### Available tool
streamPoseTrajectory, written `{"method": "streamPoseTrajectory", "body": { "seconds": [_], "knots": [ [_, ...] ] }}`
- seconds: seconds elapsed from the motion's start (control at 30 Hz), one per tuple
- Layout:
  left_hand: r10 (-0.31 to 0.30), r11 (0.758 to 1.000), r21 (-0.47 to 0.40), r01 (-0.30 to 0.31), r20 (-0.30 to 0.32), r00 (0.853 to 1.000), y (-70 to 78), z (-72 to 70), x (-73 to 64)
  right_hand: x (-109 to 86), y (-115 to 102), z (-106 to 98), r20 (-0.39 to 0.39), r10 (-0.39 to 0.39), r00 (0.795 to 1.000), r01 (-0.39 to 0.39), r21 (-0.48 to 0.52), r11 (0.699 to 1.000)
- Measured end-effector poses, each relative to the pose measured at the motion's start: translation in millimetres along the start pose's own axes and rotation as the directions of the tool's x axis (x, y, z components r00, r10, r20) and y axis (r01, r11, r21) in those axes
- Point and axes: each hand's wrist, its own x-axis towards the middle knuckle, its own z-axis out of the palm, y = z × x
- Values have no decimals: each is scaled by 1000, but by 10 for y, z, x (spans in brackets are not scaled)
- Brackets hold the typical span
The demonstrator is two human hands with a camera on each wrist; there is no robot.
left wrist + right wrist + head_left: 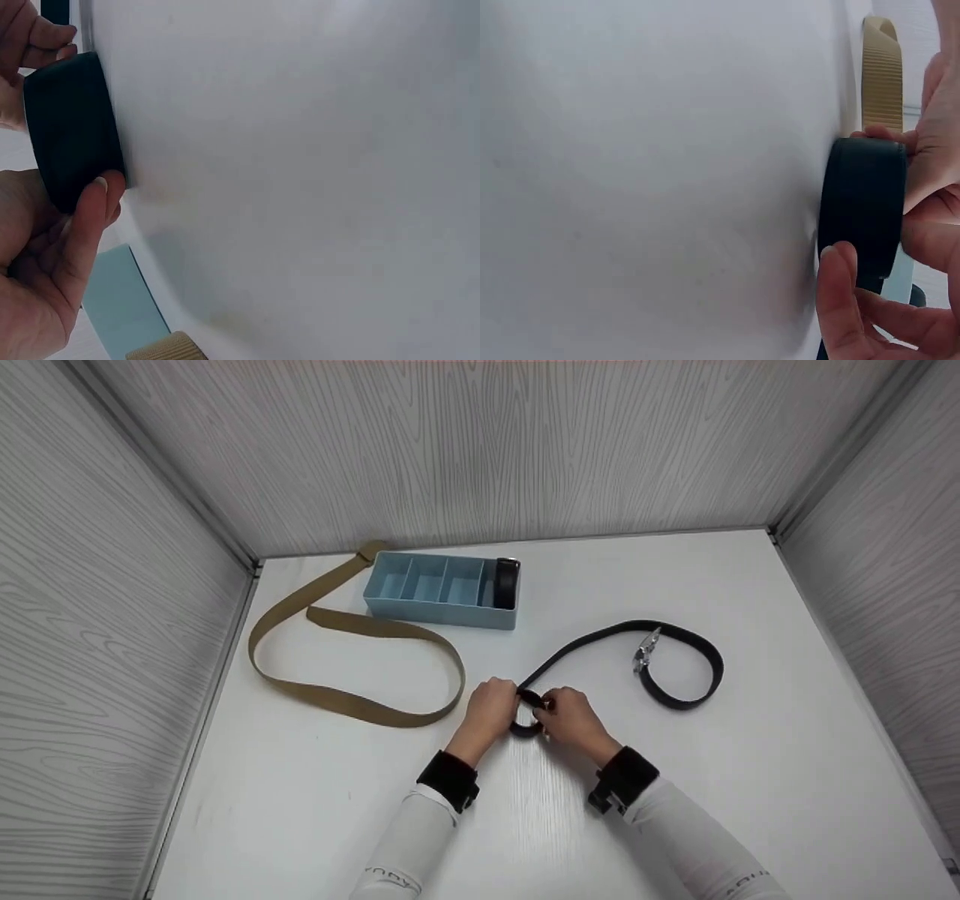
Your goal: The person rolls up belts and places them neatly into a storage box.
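Note:
A black belt [715, 660] lies on its edge on the table, one end curled into a small loop between my hands. On the loop's left side my left hand [491, 709] pinches the strap. Opposite it, my right hand [574, 718] grips the strap between thumb and fingers. The left wrist view shows the belt's dark band [75, 127] held between the fingertips of both hands. In the right wrist view the curved band [864, 199] stands upright, with fingers at both sides. The belt's silver buckle [645, 651] lies at the far end, to the right.
Behind my hands stands a light blue divided box [442, 615]; a rolled black belt [507, 585] sits in its rightmost compartment. A tan webbing belt [337, 701] winds over the table's left part and reaches the box's left side. Wood-grain panels [480, 450] enclose the table.

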Motion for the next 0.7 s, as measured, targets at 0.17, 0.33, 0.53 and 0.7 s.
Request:
{"method": "streamPoseTrajectory", "body": {
  "seconds": [0.17,0.33,0.53,0.7],
  "knots": [
    [9,1000,-9,-9,29,1000,-17,-36,-16,6,-21,24,-22,-48,999,48,-31,998],
    [21,1000,10,-21,67,998,-34,-62,-7,12,-13,32,-13,-122,992,121,-80,989],
    [33,996,77,-39,69,997,-23,-72,20,24,28,-40,21,-141,990,142,-88,986],
    [42,992,118,-47,40,998,4,-64,8,19,161,-288,-215,-89,973,38,-231,972]
  ]
}}
